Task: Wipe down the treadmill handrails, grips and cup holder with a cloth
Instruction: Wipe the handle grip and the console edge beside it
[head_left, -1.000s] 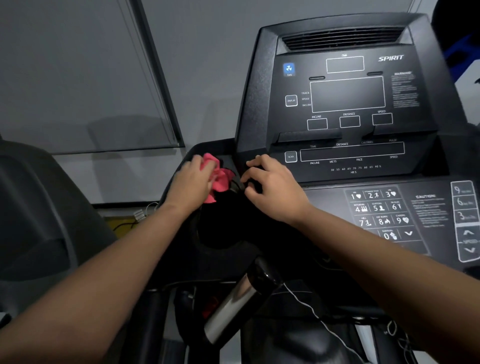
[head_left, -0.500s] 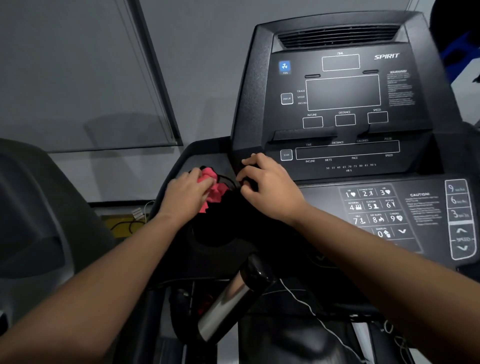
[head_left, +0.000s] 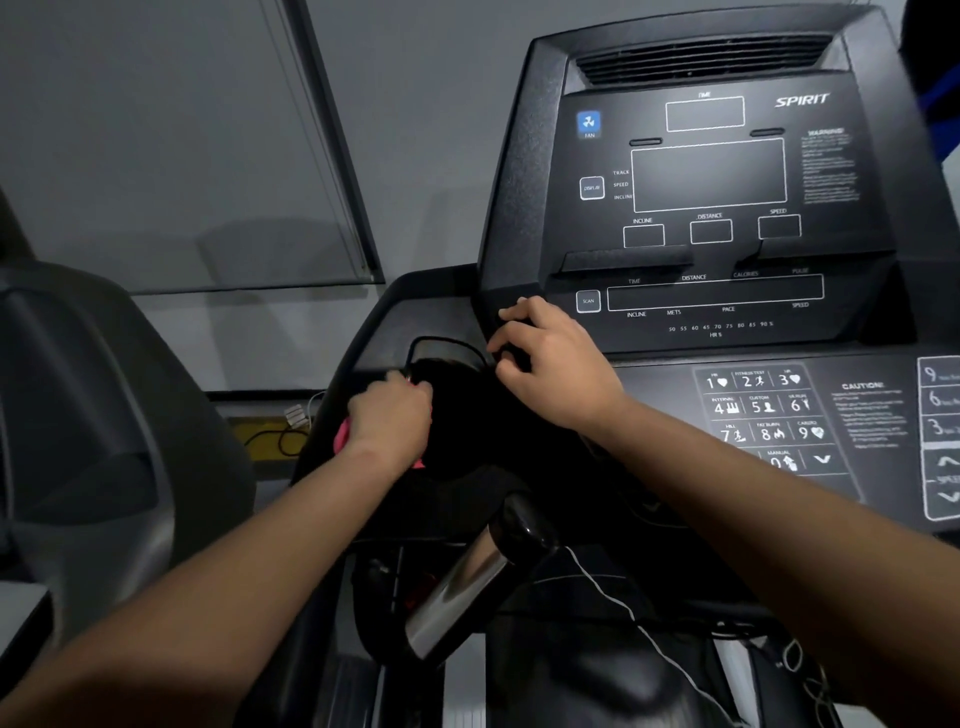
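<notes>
The black treadmill console has a dark round cup holder (head_left: 457, 415) at its left side. My left hand (head_left: 392, 421) grips a pink cloth (head_left: 343, 435) and presses it against the cup holder's left rim; most of the cloth is hidden under the hand. My right hand (head_left: 550, 358) rests with curled fingers on the console edge just right of the cup holder, at the foot of the display panel (head_left: 706, 208). A chrome and black pulse grip (head_left: 467, 587) juts out below the cup holder.
A keypad (head_left: 763, 415) with number buttons lies right of my right hand. A thin white cord (head_left: 623, 608) hangs across the lower frame. Another grey machine (head_left: 104, 415) stands at the left. Wires and a yellow strip (head_left: 270, 431) lie on the floor by the grey wall.
My left hand has slid the cloth from the cup holder's far rim down along its left side toward me, and more of the cloth is now covered. The right hand has stayed in place.
</notes>
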